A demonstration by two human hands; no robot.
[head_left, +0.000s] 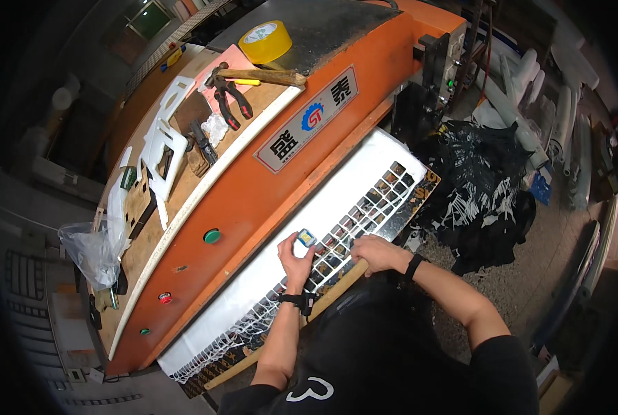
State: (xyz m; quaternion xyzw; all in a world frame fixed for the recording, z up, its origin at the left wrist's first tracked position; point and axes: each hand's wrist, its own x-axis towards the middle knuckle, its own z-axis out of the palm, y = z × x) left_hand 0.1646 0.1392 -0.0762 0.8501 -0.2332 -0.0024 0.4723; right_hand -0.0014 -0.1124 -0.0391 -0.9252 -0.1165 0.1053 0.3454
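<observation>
My left hand (296,257) is closed around a small square block (306,238) with a blue rim and a yellow-and-white face, held over the white sheet (274,243). Beside it, my right hand (379,254) rests at the near edge of the white grid (336,243), its fingers curled; whatever they grip is hidden. Rows of rectangular openings form this grid along the sheet's near side. Under it lies a dark patterned board (419,200), showing through the openings. A pale wooden strip (336,288) runs along the near edge, close to my right hand.
An orange press (254,200) with push buttons spans the far side. On its top sit yellow tape (266,43), a hammer (267,75), pliers (229,100) and white offcuts (162,149). Black scrap (475,187) piles on the floor at right, near several rolls (561,131).
</observation>
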